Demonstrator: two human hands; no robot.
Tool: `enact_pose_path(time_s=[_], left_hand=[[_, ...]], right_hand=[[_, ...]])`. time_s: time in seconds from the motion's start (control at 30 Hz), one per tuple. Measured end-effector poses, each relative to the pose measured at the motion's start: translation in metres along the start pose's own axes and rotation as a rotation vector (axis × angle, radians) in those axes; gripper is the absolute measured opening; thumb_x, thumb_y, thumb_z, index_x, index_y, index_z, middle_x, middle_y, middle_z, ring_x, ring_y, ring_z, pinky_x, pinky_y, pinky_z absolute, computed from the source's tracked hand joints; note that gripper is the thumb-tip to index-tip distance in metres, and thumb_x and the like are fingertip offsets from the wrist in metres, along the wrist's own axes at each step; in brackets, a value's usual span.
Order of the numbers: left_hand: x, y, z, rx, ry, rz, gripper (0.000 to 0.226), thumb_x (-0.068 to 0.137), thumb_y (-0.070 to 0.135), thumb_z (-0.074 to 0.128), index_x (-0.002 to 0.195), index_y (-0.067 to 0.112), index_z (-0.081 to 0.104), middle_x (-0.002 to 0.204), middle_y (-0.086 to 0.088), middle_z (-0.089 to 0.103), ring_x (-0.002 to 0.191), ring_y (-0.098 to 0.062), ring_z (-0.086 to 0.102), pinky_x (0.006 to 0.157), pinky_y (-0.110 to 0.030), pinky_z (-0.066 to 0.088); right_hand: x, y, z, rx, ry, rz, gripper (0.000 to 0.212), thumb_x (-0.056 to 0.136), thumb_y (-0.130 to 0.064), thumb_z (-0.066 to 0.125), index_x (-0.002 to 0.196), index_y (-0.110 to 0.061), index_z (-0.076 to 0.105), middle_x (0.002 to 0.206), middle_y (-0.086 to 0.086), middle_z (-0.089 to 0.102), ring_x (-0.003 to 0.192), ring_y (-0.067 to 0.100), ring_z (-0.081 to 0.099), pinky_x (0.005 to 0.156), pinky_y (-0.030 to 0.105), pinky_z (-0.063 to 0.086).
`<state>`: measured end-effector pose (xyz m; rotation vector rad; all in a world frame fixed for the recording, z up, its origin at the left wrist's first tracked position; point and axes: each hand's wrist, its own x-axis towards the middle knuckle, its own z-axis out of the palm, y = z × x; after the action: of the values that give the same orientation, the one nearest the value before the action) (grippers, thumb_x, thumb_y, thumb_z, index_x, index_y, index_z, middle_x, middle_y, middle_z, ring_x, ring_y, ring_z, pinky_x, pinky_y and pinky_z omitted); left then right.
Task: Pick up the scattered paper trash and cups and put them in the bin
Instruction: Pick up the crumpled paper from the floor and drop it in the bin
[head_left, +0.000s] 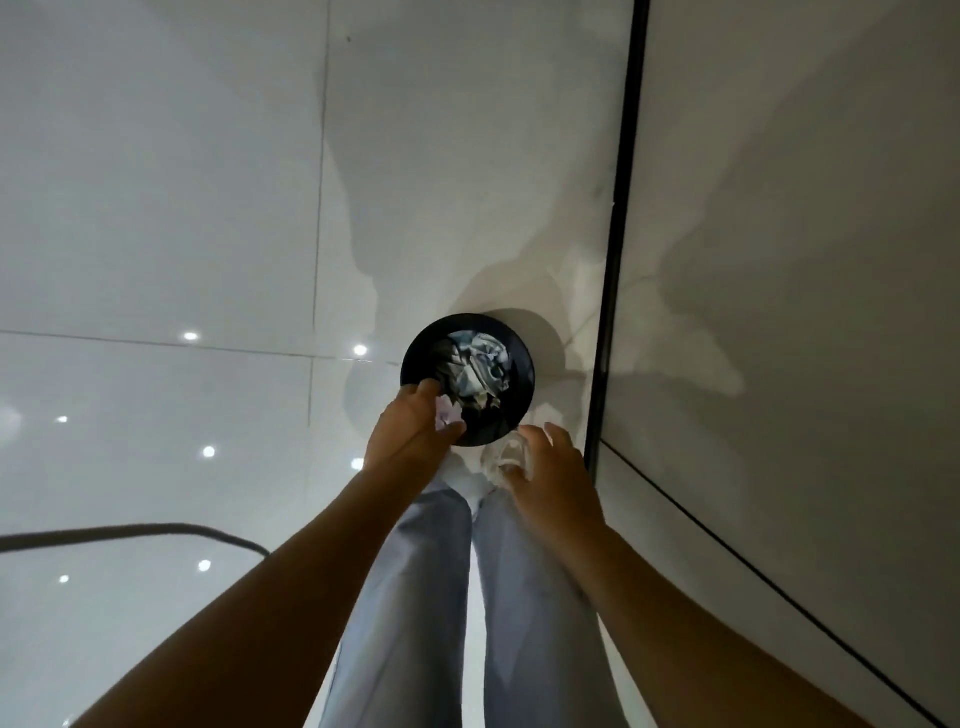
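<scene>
A round black bin (522, 358) stands on the glossy white floor, with crumpled paper (475, 371) inside it. My left hand (410, 431) hovers over the bin's near rim and pinches a small pale paper scrap (448, 414) between thumb and fingers. My right hand (550, 478) is just right of and nearer than the bin, its fingers curled round a clear plastic cup (506, 457).
A white wall with a black vertical strip (615, 249) runs close to the right of the bin. A dark cable (130, 531) lies on the floor at the left. My legs in light trousers (467, 597) stand right behind the bin.
</scene>
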<state>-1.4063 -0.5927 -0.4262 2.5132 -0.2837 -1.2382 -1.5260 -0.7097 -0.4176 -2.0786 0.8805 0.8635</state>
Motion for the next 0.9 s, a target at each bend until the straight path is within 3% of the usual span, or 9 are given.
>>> enact_pose_path(time_s=[0.2, 0.43, 0.67, 0.9], left_hand=[[0.011, 0.005, 0.008, 0.15, -0.079, 0.031, 0.048, 0.091, 0.041, 0.055, 0.132, 0.017, 0.047, 0.123, -0.011, 0.054, 0.108, -0.027, 0.056, 0.089, -0.04, 0.052], [-0.069, -0.009, -0.049, 0.331, 0.057, 0.227, 0.035, 0.097, 0.039, 0.042, 0.126, 0.02, 0.05, 0.122, -0.001, 0.054, 0.107, -0.015, 0.05, 0.085, -0.026, 0.043], [-0.173, -0.039, -0.113, 0.303, 0.161, -0.025, 0.039, 0.099, 0.041, 0.034, 0.126, 0.016, 0.049, 0.123, -0.002, 0.055, 0.113, -0.02, 0.05, 0.089, -0.03, 0.042], [-0.293, -0.064, -0.098, 0.155, 0.271, -0.255, 0.04, 0.098, 0.042, 0.035, 0.125, 0.016, 0.05, 0.117, -0.003, 0.057, 0.109, -0.02, 0.053, 0.085, -0.031, 0.044]], right_hand=[[-0.012, 0.0, -0.018, -0.033, 0.0, 0.044, 0.047, 0.098, -0.028, 0.051, 0.142, -0.023, 0.036, 0.149, 0.002, 0.033, 0.132, 0.021, 0.038, 0.103, 0.037, 0.044], [-0.052, -0.065, -0.032, -0.07, 0.05, -0.086, 0.054, 0.097, -0.027, 0.052, 0.147, -0.023, 0.032, 0.148, 0.001, 0.037, 0.134, 0.018, 0.038, 0.103, 0.028, 0.04], [-0.128, -0.131, -0.032, -0.208, 0.019, -0.325, 0.053, 0.096, -0.033, 0.05, 0.146, -0.025, 0.033, 0.148, 0.001, 0.036, 0.136, 0.02, 0.035, 0.106, 0.029, 0.037], [-0.205, -0.173, -0.037, -0.57, -0.086, -0.58, 0.046, 0.096, -0.033, 0.047, 0.139, -0.019, 0.038, 0.137, 0.008, 0.044, 0.124, 0.027, 0.044, 0.099, 0.036, 0.042]])
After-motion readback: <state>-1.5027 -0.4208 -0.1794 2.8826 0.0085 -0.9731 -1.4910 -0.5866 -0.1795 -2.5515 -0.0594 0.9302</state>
